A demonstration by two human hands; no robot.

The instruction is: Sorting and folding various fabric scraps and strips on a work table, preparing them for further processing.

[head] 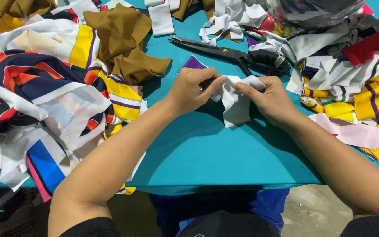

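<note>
My left hand [194, 87] and my right hand [270, 98] both pinch a small white fabric scrap [235, 103] above the teal table [207, 153]. The scrap hangs down between the hands, its lower edge near the cloth surface. A purple corner of fabric [194, 62] shows just behind my left hand's knuckles. Large black-handled scissors [224, 52] lie shut on the table just beyond the hands, blades pointing left.
A heap of striped white, yellow, navy and orange fabric [49, 87] fills the left side, with brown cloth [123, 39] on top. Mixed scraps in white, yellow, red and pink [356, 83] pile at the right. The table's front edge runs near my lap.
</note>
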